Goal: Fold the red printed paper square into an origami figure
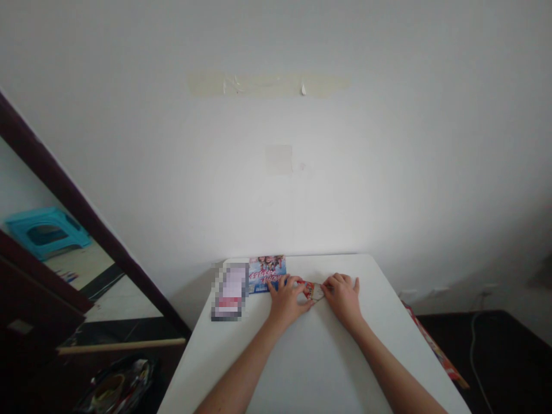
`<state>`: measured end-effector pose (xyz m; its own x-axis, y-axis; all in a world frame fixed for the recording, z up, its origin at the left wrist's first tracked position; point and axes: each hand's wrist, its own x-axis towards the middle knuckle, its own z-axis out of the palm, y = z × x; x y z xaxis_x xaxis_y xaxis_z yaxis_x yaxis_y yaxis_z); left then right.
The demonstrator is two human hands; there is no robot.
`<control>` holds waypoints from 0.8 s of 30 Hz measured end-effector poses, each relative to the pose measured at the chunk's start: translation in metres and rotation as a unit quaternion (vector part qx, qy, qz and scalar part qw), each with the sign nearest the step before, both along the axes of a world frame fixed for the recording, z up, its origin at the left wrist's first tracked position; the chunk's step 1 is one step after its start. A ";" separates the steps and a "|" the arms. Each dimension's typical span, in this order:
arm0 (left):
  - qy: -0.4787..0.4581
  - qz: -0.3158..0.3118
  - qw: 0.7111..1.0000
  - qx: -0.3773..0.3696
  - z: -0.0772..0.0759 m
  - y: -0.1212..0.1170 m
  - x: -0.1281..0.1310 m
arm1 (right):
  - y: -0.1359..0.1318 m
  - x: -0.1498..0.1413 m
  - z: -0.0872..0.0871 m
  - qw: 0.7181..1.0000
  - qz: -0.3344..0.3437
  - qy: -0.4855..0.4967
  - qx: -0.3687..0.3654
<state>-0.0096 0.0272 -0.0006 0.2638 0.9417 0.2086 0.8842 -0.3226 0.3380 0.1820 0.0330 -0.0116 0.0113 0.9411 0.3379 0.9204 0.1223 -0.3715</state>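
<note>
A small piece of folded printed paper (pixel 307 288), red and yellow with a pale grey part on its right, lies between my hands on the white table. My left hand (pixel 287 302) grips its left side, thumb near the lower edge and index finger near the upper one. At the right end, my right hand (pixel 344 295) pinches the pale part with fingers bent together. Just beyond my left hand is a blue printed flyer (pixel 264 275) with red lettering, and my left fingertips overlap its lower right corner. The paper's exact folds are too small to make out.
A phone-shaped, pixelated object (pixel 230 291) lies at the table's left edge. The white table (pixel 319 368) meets the wall (pixel 371 190). A dark-framed mirror (pixel 92 207) leans at left, a filled black bag (pixel 116 386) below it. A cable (pixel 473 345) hangs at right.
</note>
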 end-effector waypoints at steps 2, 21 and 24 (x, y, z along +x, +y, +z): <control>0.003 0.004 1.000 0.000 0.000 -0.001 0.000 | -0.001 0.000 0.000 1.000 0.002 0.004 -0.001; -0.001 0.000 1.000 -0.009 -0.001 0.000 -0.001 | 0.001 0.001 -0.001 1.000 -0.005 0.020 -0.008; -0.001 0.001 1.000 -0.011 0.000 -0.001 -0.001 | 0.001 0.000 0.000 1.000 -0.006 0.016 -0.011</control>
<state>-0.0106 0.0266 -0.0006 0.2622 0.9463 0.1890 0.8842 -0.3141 0.3458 0.1817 0.0338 -0.0116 0.0331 0.9481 0.3162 0.9097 0.1025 -0.4024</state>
